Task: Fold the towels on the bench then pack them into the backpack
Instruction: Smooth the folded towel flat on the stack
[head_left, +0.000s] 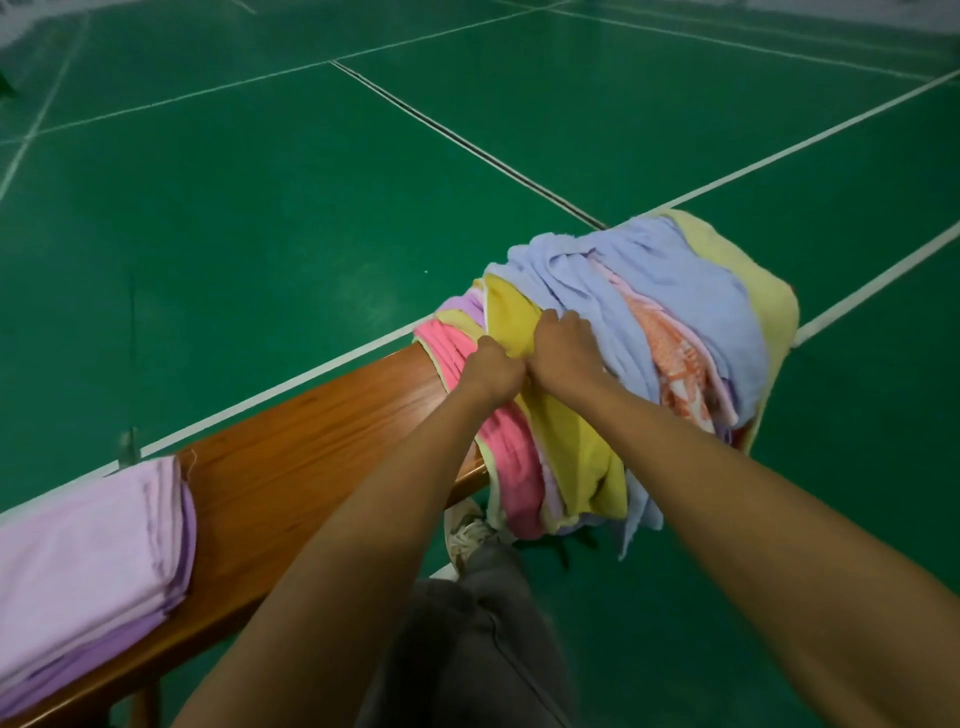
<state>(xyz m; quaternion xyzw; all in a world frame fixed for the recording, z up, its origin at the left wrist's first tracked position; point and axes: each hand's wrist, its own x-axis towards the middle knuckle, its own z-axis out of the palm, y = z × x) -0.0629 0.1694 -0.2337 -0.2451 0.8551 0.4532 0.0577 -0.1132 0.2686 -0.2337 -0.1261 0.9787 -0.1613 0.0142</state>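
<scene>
A heap of unfolded towels lies draped over the right end of the wooden bench (311, 441). On top of the heap are a yellow towel (571, 447), a pink towel (509, 452), a light blue towel (675, 291) and an orange patterned one (675, 364). My left hand (491, 371) and my right hand (563, 348) sit side by side on the heap, both closed on the yellow towel's upper part. A folded lilac towel (88, 561) rests on the bench's left end. No backpack is in view.
The bench stands on a green sports-court floor (260, 234) with white lines. Under the bench's near edge show my grey trouser leg (478, 649) and a light shoe (467, 530).
</scene>
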